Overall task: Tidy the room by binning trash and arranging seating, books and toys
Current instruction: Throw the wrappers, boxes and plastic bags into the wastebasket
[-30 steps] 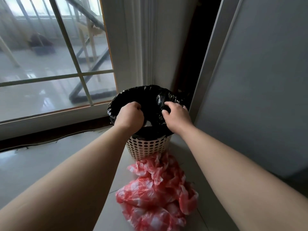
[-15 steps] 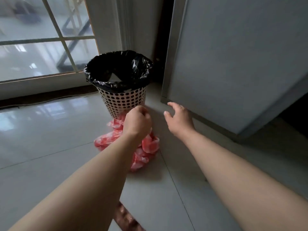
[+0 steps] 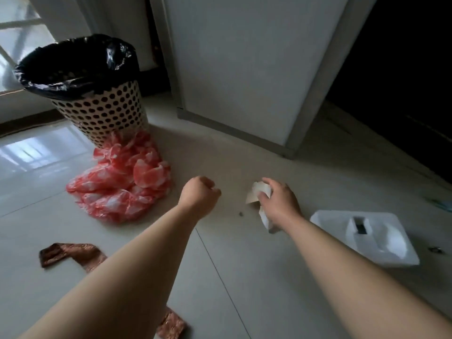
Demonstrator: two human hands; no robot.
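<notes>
The crumpled white paper (image 3: 258, 193) sits low over the floor (image 3: 244, 265) in front of the grey cabinet (image 3: 244, 69). The right hand (image 3: 281, 201) has its fingers (image 3: 270, 182) curled round it in a grasp, though I cannot tell whether it is clear of the tiles yet. It looks thin and creased, with a stiffer folded flap poking out, so it should crush easily. Just beside it, the left hand (image 3: 199, 195) is clenched into a fist, with nothing showing in it. The binning seems to be at an early stage, since this scrap is in hand but not yet in the bin (image 3: 102, 111). The bin stands well apart to the left by the window, a pale perforated plastic basket lined with a glossy black liner (image 3: 73, 69). A red-and-white plastic bag (image 3: 122, 187) sprawls against its foot, soft and rumpled, not yet binned. Nearer the person lie brown, shiny, crinkled strips (image 3: 73, 254), partly hidden by the left forearm. To the right is a white moulded foam tray (image 3: 327, 221) with smooth hollows. No seating, books or toys are in view, so that part cannot be judged.
</notes>
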